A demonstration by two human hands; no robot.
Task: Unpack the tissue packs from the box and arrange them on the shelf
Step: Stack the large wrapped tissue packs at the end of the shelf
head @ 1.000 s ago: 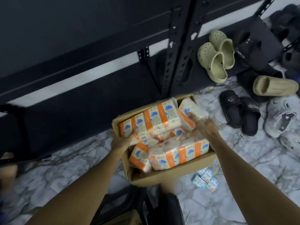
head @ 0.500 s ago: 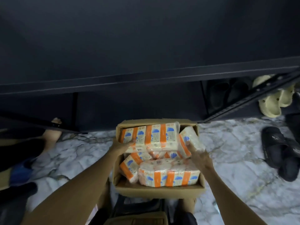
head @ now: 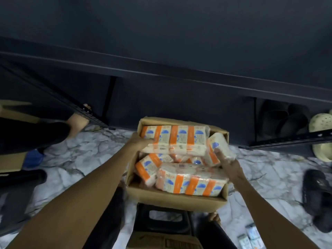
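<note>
An open cardboard box (head: pixel 172 198) stands on a black stool, filled with several white tissue packs with orange bands. My left hand (head: pixel 139 143) grips the left end of the top tissue pack (head: pixel 181 139), which lies across the far side of the box. My right hand (head: pixel 227 163) holds a smaller tilted tissue pack (head: pixel 218 147) at the box's right side. Another wide pack (head: pixel 190 182) lies along the near side. The dark metal shelf (head: pixel 161 69) runs across the view right behind the box.
A black stool (head: pixel 161 221) holds the box over a marbled floor (head: pixel 260 177). Black slippers (head: pixel 316 196) and pale clogs (head: pixel 321 123) lie at the right. Another person's foot (head: pixel 77 121) and dark leg show at the left. Small packs (head: pixel 250 238) lie on the floor, lower right.
The view has swung left and tilted, so the shoes slid to the right edge. Both hands stay on the same two packs, with the top pack raised slightly.
</note>
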